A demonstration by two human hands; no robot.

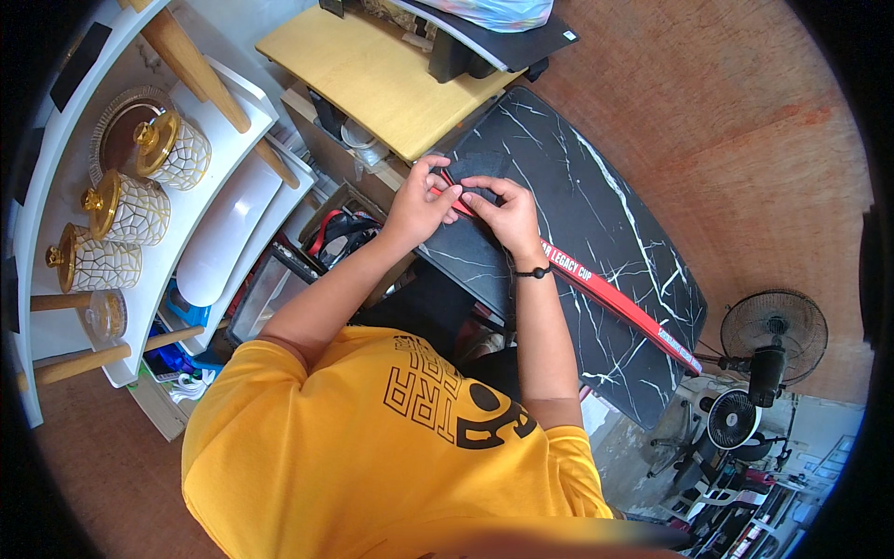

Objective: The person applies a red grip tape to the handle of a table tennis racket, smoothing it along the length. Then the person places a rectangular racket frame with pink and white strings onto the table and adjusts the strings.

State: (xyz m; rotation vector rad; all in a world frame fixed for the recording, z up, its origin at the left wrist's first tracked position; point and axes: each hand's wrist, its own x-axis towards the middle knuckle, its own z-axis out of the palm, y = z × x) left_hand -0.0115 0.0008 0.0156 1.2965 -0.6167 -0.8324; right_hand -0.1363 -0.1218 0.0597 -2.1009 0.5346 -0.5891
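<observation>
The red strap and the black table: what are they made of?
The red strap looks like smooth woven fabric, maybe polyester: it's thin, flat and ribbon-like. The black table looks smooth, with white veins like marble, but could be printed laminate; I can't tell which.

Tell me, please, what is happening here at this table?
A person in a yellow shirt is handling a red strap with white lettering. The left hand and right hand are close together, with their fingers on one section of it. The rest runs past the right wrist and across the black marble-patterned table, toward its far right side.
</observation>
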